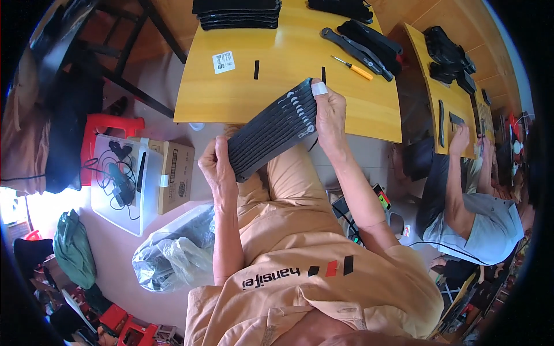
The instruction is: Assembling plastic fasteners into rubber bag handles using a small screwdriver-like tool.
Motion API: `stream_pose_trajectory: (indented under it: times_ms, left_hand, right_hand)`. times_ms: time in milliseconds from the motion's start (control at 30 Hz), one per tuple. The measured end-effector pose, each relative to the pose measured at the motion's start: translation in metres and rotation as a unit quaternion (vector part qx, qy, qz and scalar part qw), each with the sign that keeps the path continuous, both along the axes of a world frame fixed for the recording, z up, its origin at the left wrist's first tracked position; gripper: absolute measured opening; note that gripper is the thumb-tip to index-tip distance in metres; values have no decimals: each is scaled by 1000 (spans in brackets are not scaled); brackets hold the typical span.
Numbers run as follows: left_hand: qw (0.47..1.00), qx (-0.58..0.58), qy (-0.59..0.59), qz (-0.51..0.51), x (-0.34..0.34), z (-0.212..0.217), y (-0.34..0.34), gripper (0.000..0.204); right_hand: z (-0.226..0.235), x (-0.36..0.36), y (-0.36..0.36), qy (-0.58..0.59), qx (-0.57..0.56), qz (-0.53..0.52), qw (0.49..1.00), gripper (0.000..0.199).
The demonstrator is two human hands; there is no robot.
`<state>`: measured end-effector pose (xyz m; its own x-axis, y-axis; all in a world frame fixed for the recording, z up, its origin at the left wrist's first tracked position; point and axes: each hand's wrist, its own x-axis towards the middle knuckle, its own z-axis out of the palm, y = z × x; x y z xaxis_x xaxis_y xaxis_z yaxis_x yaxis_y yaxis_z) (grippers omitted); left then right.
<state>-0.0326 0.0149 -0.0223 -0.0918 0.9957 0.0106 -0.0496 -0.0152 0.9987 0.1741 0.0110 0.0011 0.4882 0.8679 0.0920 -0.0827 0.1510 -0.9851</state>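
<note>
Hands work together: left hand (214, 164) and right hand (328, 112) grip a fanned stack of black strips (272, 128) above the table (242, 92); stacked piles (236, 12) wait beyond.

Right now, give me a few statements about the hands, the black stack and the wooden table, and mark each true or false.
1. Both hands grip the fanned stack of flat black strips. True: left hand at the lower end, right hand at the upper.
2. The right hand's thumb is taped white. True.
3. The orange-handled screwdriver lies on the floor. False: it lies on the yellow wooden table.
4. The stack rests flat on the table. False: it is held above the lap.
</note>
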Motion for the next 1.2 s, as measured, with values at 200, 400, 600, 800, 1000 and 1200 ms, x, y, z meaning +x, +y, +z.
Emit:
stream_pose_trajectory:
  times_ms: [200, 400, 600, 800, 1000, 1200]
  left_hand:
    - [975, -135, -171, -36, 2, -1, 5, 34]
    - [940, -189, -283, -38, 9, 7, 10, 34]
    - [950, -134, -262, -102, -5, -2, 5, 21]
    - [951, -156, -181, -195, -12, 4, -2, 22]
    - [912, -146, -333, -191, -6, 11, -4, 21]
    - [908, -169, -309, -226, -12, 7, 1, 21]
  right_hand:
    - [6, -12, -4, 141, 6, -30, 989, 30]
    - [21, -22, -12, 213, 41, -30, 976, 29]
    - [15, -8, -12, 195, 8, -48, 980, 30]
    - [20, -3, -13, 135, 18, -93, 986, 30]
    - [24, -3, -13, 183, 16, -46, 982, 29]
    - [24, 4, -10, 203, -4, -40, 978, 31]
